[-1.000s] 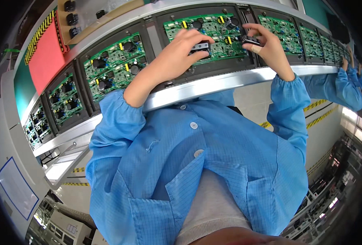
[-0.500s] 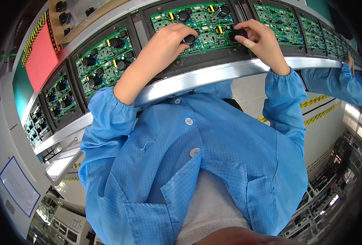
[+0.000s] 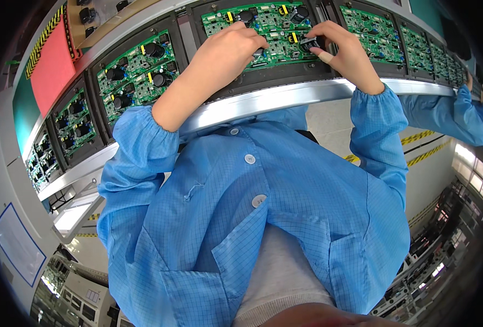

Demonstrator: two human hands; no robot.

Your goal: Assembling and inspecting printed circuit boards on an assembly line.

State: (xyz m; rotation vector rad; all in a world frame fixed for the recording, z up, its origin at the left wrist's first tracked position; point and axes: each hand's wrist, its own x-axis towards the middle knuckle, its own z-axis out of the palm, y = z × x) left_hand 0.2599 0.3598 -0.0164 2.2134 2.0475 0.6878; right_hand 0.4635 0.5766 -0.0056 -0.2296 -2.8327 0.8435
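Note:
Green circuit boards (image 3: 277,52) lie in a dark tray in front of me, carrying yellow parts and black cylindrical capacitors. Over the near-left board is my left hand (image 3: 228,57), its fingers closed around a black capacitor (image 3: 259,52) that they mostly cover. On the near-right side, my right hand (image 3: 348,54) has thumb and fingers around another black capacitor (image 3: 308,44), which leans over to the left with its side showing. Whether its base touches the board I cannot tell. Two more capacitors, one at left (image 3: 246,17) and one at right (image 3: 298,14), stand on the far boards.
A silver rail (image 3: 274,98) runs along the near side of the trays. More board trays line up at left (image 3: 138,71) and right (image 3: 372,35). A pink sheet (image 3: 53,65) and a cardboard box (image 3: 108,24) with black parts are at the far left. Another person's blue sleeve (image 3: 465,117) shows at right.
The capacitor in my right hand has tipped over to the left. My left hand has shifted slightly, and its fingers cover more of their capacitor. The view has moved a little.

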